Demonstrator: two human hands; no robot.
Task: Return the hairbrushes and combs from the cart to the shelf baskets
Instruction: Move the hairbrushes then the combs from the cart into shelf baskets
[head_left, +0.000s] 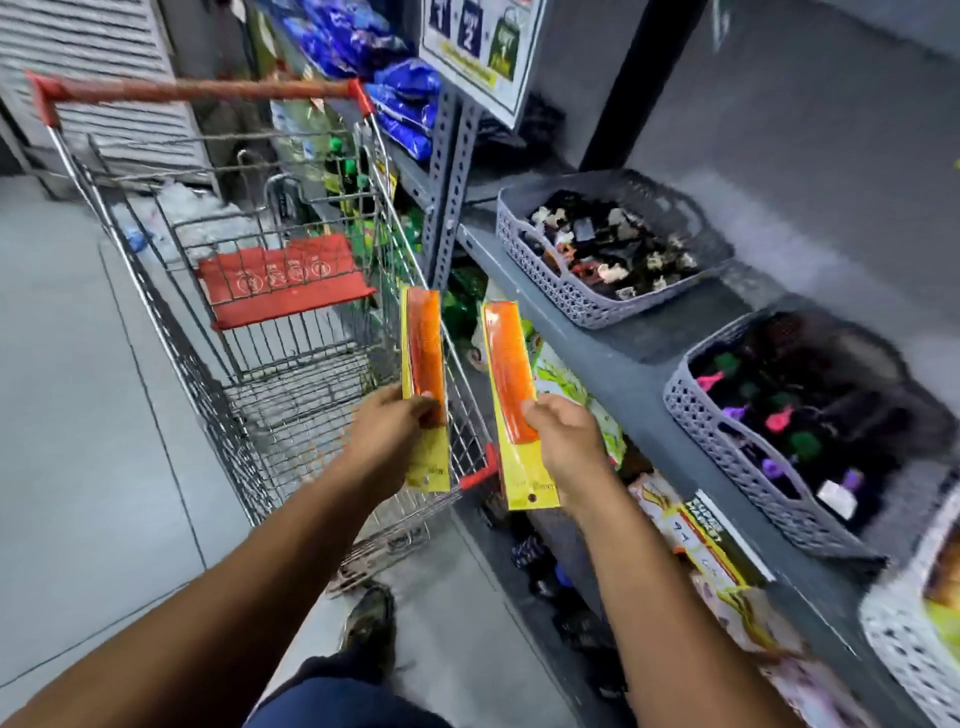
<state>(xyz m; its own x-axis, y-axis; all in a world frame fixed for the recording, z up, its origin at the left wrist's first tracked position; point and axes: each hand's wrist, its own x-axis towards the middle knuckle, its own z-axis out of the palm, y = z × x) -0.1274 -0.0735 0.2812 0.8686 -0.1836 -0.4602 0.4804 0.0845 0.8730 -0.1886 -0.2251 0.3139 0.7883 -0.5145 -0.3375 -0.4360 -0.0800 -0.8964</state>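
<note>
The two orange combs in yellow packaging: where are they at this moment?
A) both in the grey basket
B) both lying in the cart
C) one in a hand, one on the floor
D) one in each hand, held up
D: the left hand grips one packaged comb over the cart, and the right hand grips the other comb beside the shelf.

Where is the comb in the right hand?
In the head view, the right hand holds the packaged orange comb upright just right of centre, between the cart's near corner and the shelf edge.
</note>
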